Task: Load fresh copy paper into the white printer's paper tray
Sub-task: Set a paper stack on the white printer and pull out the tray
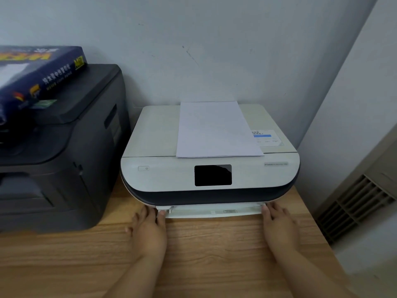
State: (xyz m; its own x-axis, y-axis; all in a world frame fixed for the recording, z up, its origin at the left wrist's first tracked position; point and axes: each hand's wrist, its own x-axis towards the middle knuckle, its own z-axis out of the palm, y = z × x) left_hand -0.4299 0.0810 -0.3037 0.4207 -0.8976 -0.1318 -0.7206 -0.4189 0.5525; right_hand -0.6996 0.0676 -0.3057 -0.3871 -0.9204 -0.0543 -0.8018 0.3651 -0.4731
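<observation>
The white printer (161, 175) sits on a wooden desk against the wall, its dark screen facing me. A stack of white copy paper (214, 130) lies flat on its lid. Its paper tray (212, 210) sticks out a little at the bottom front. My left hand (148, 229) holds the tray's left corner, fingertips under the printer's edge and thumb on the tray front. My right hand (279, 224) touches the tray's right corner with its fingers extended.
A large dark grey printer (64, 158) stands to the left, with a dark blue ream of paper (36, 72) on top. The wooden desk (214, 254) stretches toward me. A vented grey unit (361, 203) stands at the right, beside the desk.
</observation>
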